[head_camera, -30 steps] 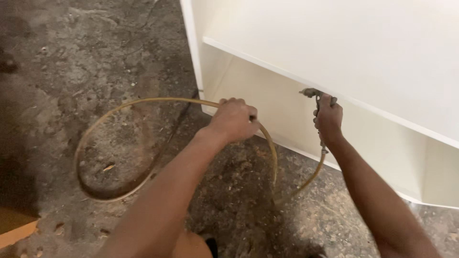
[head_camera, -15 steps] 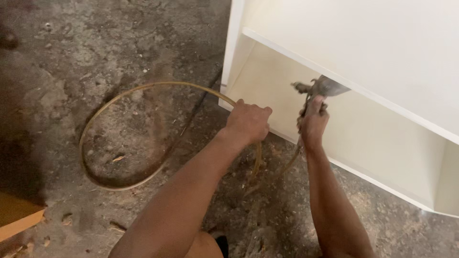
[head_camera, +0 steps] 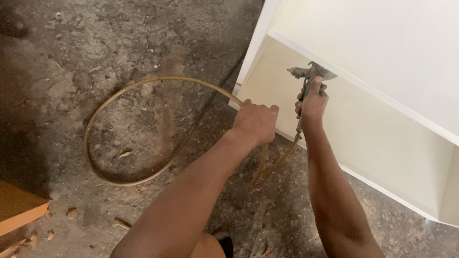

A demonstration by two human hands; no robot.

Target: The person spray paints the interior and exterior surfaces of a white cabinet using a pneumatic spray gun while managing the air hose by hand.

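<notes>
Metal, grimy and grey, the handheld spray gun [head_camera: 310, 76] sits at the right of the scene, its nozzle pointing left and its top tucked just under the edge of the white cabinet's [head_camera: 382, 43] shelf. The person's right hand [head_camera: 311, 101] is wrapped around the gun's grip, fingers closed tight, thumb up along the back. A thin tan rubber hose [head_camera: 143, 86] hangs from the bottom of the grip, drops towards the floor, then rises to the left hand [head_camera: 256, 122], which is closed in a fist over it, knuckles up. From that fist the hose sweeps left in one wide loop lying on the rough, stained concrete floor [head_camera: 95, 38] before curving back near the forearm. Where exactly the hose passes inside the fist is hidden, so the grip looks firm but cannot be fully judged. The pale inner panel of the cabinet lies just beyond both hands. An orange-brown wooden board [head_camera: 19, 210] pokes in at the near left corner, with small wood chips scattered beside it.
</notes>
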